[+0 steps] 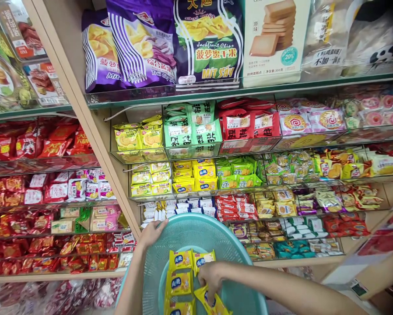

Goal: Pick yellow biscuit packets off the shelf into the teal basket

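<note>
A teal plastic basket (216, 232) with mesh walls is tilted in front of the shelves. My left hand (153, 232) grips its rim at the upper left, thumb over the edge. Inside, several yellow snack packets (180, 283) with blue labels lie in a column, and one more yellow packet (205, 259) lies beside the top one. My right hand (212, 276) reaches into the basket with its fingers closed on a yellow snack packet (212, 304), which lies slanted. Part of that packet is hidden by the fingers.
Shelves ahead hold clear bins of small wrapped snacks, among them yellow packets (205, 170), green packets (239, 175) and red packets (236, 206). Large purple chip bags (144, 43) and a biscuit box (271, 43) stand above a glass shelf edge (209, 92). A wooden upright (85, 118) divides the shelving.
</note>
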